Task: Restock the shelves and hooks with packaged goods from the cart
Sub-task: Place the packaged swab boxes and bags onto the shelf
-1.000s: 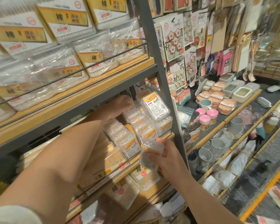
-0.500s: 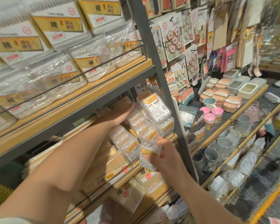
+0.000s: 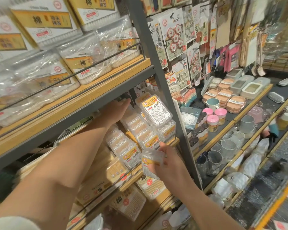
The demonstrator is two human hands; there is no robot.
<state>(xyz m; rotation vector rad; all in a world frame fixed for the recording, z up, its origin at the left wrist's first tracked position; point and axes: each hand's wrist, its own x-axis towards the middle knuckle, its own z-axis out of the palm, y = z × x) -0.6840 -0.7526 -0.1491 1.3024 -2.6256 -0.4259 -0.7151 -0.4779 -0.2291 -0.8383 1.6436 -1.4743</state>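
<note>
In the head view, the left hand reaches deep into the middle shelf, its fingers straight and together, resting on the rows of dental floss packs. The right hand pinches one floss pack between thumb and fingers, just before the front edge of this shelf, beside the grey upright post.

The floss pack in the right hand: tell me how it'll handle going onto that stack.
The floss pack looks like a thin clear plastic case, so probably stiff and light; the right hand pinches it by one edge. Its glossy faces may slide, since the top pack on the stack already sits tilted.
</note>
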